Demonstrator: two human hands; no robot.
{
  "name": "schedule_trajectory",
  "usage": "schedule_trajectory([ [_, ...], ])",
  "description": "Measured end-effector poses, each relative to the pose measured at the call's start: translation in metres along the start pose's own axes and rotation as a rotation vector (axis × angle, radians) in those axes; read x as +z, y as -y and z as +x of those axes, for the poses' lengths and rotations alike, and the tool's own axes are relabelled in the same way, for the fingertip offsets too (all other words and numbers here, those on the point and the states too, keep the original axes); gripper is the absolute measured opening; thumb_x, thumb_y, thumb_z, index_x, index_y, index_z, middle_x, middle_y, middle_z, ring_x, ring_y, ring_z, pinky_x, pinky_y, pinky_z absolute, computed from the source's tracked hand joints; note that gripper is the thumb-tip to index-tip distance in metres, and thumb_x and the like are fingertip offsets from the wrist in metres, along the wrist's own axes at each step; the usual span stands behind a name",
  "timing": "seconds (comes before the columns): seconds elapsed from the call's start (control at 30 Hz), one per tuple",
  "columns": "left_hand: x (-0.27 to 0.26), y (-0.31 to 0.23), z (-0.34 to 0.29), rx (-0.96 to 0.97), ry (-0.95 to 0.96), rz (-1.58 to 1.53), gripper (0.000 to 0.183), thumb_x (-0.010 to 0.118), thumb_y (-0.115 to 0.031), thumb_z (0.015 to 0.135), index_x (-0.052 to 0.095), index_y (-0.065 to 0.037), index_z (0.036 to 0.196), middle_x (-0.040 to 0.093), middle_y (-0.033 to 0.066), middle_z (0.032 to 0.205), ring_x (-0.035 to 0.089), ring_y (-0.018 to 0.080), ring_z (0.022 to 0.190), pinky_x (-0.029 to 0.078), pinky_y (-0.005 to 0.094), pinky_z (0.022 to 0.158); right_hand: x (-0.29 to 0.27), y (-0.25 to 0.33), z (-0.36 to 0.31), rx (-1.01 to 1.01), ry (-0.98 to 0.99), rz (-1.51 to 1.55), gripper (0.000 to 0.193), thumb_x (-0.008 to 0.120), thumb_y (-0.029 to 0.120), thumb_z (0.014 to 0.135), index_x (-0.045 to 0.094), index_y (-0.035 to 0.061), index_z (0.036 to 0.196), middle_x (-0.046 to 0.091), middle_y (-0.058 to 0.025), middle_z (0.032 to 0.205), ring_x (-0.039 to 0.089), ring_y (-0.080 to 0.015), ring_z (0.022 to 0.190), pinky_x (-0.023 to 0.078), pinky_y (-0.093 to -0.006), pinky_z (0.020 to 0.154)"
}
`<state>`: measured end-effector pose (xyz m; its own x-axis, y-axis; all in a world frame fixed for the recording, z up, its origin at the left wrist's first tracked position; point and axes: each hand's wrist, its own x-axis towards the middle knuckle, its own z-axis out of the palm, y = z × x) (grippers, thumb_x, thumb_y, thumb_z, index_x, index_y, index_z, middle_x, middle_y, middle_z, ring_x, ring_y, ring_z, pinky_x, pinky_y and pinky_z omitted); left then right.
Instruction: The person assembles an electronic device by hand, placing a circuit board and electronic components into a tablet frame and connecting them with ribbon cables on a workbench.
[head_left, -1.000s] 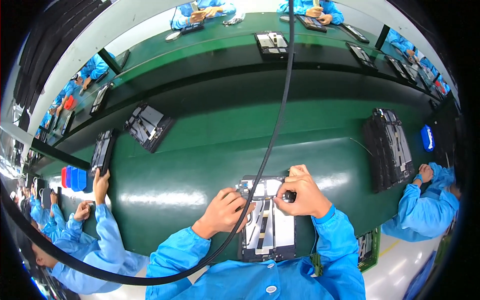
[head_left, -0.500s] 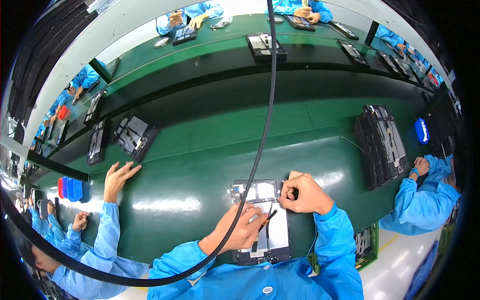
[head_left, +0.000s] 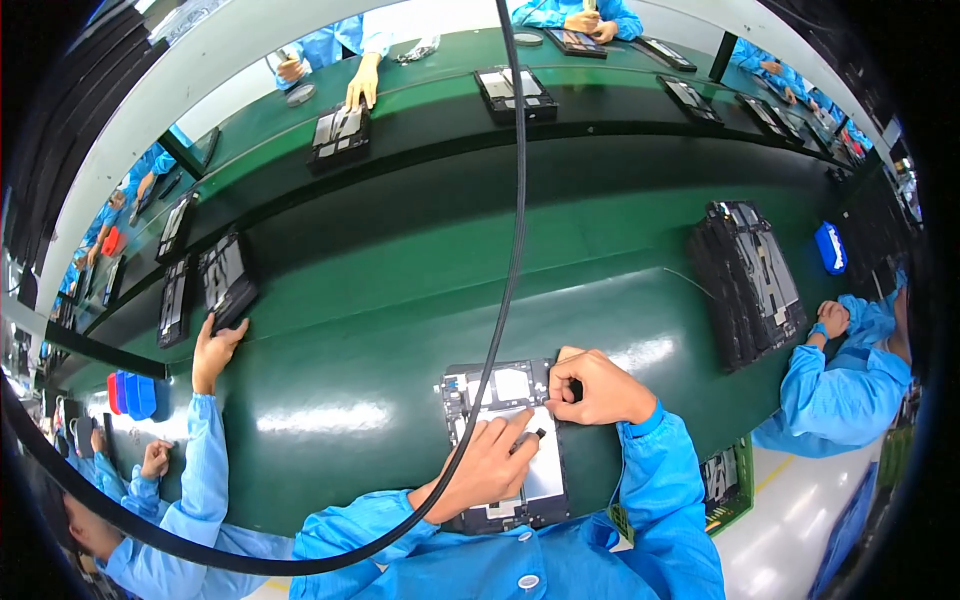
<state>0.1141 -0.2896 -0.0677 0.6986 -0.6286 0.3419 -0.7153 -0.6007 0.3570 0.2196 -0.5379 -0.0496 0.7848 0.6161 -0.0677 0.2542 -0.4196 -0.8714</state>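
An opened tablet-like device [head_left: 545, 475] with a black frame and pale inner plates lies on the green bench in front of me. My left hand [head_left: 487, 462] rests over its middle. A black flex cable [head_left: 541, 433] sticks out between its thumb and forefinger. At the upper right edge of the device, my right hand [head_left: 605, 388] is closed in a pinch. Whatever its fingertips hold is hidden. A black cord hangs across the view in front of my left hand and wrist.
A tall stack of similar devices [head_left: 755, 285] stands at the right. Another stack [head_left: 225, 275] at the left is touched by a co-worker's hand [head_left: 212, 352]. More devices [head_left: 515, 95] sit on the raised shelf ahead. Blue bins [head_left: 135, 396] and a green crate [head_left: 735, 485] flank the bench.
My left fingers lie flatter over the device, covering more of the cable; my right hand keeps its pinch. The left co-worker's hand has reached the stack. Across, a device now lies on the shelf.
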Motion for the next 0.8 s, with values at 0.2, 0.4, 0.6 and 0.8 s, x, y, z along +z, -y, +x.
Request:
schedule_trajectory([
  [0.2, 0.0, -0.001, 0.003, 0.008, 0.026, 0.056, 0.039, 0.076, -0.012, 0.081, 0.07, -0.006, 0.119, 0.066, 0.0206, 0.141, 0.062, 0.0284, 0.092, 0.054, 0.0409, 0.079, 0.001, 0.001, 0.0, 0.0, 0.006, -0.01, 0.013, 0.083, 0.009, 0.078, 0.072, 0.0032, 0.076, 0.065, -0.0065, 0.068, 0.064, -0.022, 0.075, 0.049, -0.0392, 0.066],
  [0.4, 0.002, -0.002, 0.004, 0.018, 0.025, 0.047, 0.041, 0.075, -0.009, 0.078, 0.07, -0.006, 0.119, 0.065, 0.0201, 0.145, 0.061, 0.0273, 0.089, 0.055, 0.0403, 0.077, 0.0, -0.001, -0.002, 0.008, 0.008, 0.011, 0.014, 0.083, 0.01, 0.077, 0.071, 0.0041, 0.075, 0.065, -0.0057, 0.068, 0.062, -0.0231, 0.078, 0.048, -0.0404, 0.067],
  [0.6, 0.007, -0.005, 0.004, -0.015, -0.003, 0.073, 0.03, 0.077, -0.009, 0.084, 0.074, -0.009, 0.114, 0.07, 0.0149, 0.138, 0.063, 0.0272, 0.089, 0.05, 0.0396, 0.078, -0.001, 0.0, -0.002, 0.005, 0.021, 0.014, 0.015, 0.084, 0.011, 0.077, 0.071, 0.0041, 0.076, 0.065, -0.0058, 0.069, 0.063, -0.0222, 0.076, 0.049, -0.0397, 0.068],
  [0.8, 0.006, -0.006, 0.013, 0.021, -0.007, 0.105, 0.029, 0.075, -0.007, 0.081, 0.071, -0.008, 0.11, 0.069, 0.0178, 0.134, 0.064, 0.0271, 0.09, 0.052, 0.0399, 0.077, -0.002, 0.0, -0.004, 0.034, 0.02, 0.019, 0.014, 0.083, 0.012, 0.078, 0.072, 0.0038, 0.077, 0.064, -0.006, 0.07, 0.063, -0.0213, 0.074, 0.049, -0.0391, 0.067],
])
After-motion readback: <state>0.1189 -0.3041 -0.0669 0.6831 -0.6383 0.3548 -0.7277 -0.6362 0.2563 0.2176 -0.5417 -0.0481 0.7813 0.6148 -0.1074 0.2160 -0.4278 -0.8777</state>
